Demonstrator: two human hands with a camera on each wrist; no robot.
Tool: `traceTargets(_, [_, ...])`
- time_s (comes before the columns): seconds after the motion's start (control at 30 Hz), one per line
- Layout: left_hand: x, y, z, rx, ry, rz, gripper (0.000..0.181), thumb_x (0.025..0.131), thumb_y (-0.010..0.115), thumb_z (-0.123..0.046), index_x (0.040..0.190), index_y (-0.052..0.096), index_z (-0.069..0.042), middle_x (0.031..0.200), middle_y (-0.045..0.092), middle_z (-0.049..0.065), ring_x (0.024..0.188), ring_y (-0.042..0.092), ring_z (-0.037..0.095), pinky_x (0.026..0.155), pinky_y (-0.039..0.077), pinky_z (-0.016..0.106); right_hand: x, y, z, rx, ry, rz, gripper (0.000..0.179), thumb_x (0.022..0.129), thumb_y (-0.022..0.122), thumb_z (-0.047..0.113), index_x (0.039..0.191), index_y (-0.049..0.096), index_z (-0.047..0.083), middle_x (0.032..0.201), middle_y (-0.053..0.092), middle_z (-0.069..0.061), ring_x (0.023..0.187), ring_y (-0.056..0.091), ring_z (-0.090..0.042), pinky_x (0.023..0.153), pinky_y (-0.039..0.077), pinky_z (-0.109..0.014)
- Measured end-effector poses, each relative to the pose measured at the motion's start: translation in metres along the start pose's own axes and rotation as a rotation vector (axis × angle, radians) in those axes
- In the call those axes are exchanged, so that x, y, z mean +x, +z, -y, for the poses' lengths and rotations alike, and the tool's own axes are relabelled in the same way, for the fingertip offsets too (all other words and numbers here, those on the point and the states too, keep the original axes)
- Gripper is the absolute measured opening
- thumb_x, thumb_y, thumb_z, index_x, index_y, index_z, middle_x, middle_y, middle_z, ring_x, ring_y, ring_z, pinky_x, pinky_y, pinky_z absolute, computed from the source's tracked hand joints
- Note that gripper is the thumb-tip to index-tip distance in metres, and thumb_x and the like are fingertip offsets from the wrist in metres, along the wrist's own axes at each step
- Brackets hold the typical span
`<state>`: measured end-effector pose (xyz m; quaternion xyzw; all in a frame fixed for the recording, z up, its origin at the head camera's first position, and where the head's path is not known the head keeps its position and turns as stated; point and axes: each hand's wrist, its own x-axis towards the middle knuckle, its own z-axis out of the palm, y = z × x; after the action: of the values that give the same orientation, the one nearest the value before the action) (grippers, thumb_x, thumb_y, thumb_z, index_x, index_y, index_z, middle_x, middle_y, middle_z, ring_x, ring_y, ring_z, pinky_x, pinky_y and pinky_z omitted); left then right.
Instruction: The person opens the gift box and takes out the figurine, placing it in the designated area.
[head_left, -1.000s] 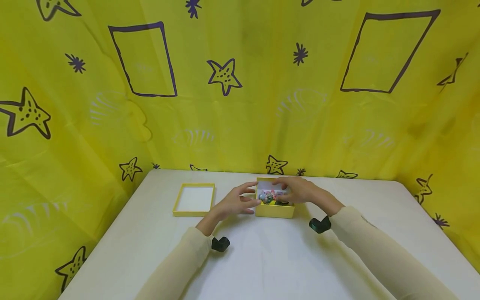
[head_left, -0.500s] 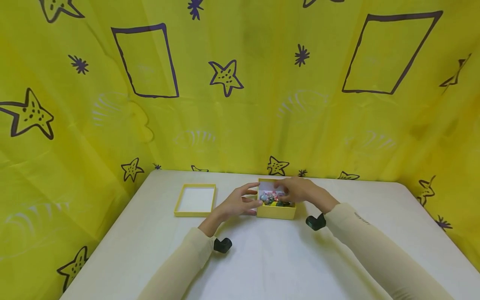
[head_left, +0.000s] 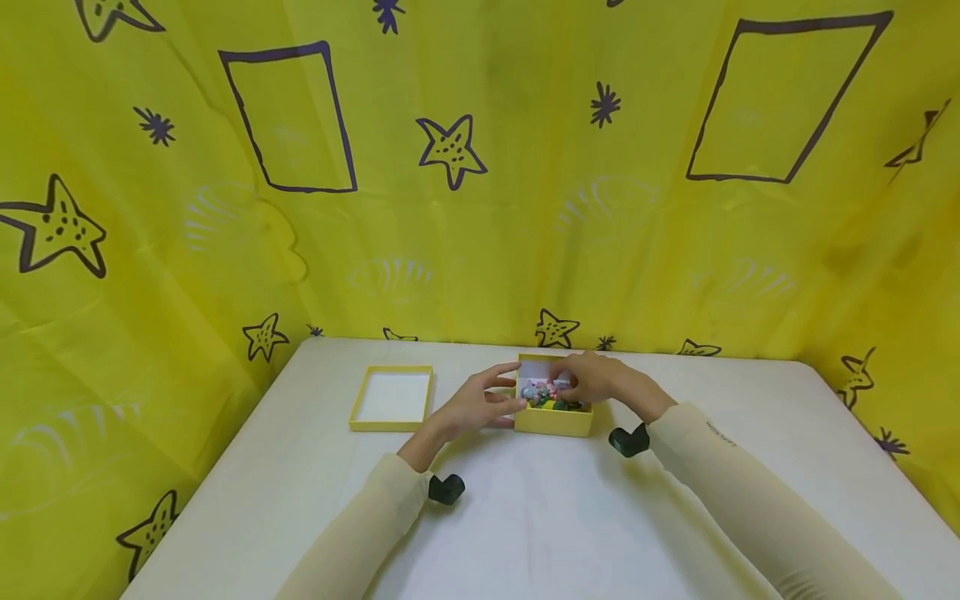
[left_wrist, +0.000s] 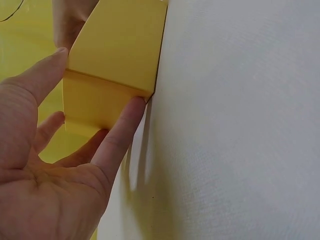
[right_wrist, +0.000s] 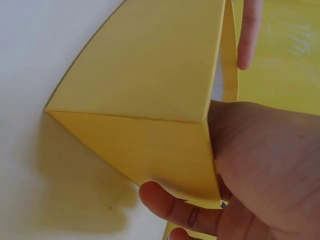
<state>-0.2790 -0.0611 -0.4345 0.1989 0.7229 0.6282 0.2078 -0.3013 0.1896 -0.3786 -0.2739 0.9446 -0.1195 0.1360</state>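
My left grip (head_left: 472, 406) is wide, touching the yellow box (head_left: 553, 424) at its 3 o'clock; can't tell what my right grip (head_left: 591, 377) holds inside. Bracing looks light; snagged trinkets (head_left: 529, 392) could drag it.

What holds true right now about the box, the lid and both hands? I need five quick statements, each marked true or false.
1. The lid lies on the white table. True.
2. The left hand touches the box. True.
3. The lid is to the right of the box. False: it is to the left.
4. The box is empty. False: small colourful things lie inside, too small to name.
5. The right hand reaches into the box. True.
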Motion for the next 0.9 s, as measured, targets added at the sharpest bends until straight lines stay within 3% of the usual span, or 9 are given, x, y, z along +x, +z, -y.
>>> traceTargets(0.23, [-0.0001,0.0002,-0.0038,0.005,0.011,-0.001,0.074,0.098,0.072,-0.009,0.161,0.035,-0.014,0.155,0.041,0.025,0.120,0.064,0.032,0.084,0.063,0.042,-0.0005,-0.0013,-0.0021,0.047,-0.032,-0.003,0.022,0.097,0.072,0.016,0.116,0.072,0.004,0.097,0.066,-0.006,0.080,0.057,-0.018,0.070,0.054,-0.030])
traceTargets(0.9, [-0.0003,0.0004,-0.0021,0.009,-0.008,-0.002,0.074,0.097,0.073,-0.012,0.161,0.036,-0.016,0.155,0.041,0.024,0.121,0.063,0.031,0.085,0.063,0.041,-0.0002,0.0019,-0.0027,0.124,-0.006,-0.022,0.021,0.095,0.075,0.014,0.114,0.071,0.006,0.097,0.065,-0.009,0.083,0.056,-0.020,0.075,0.055,-0.033])
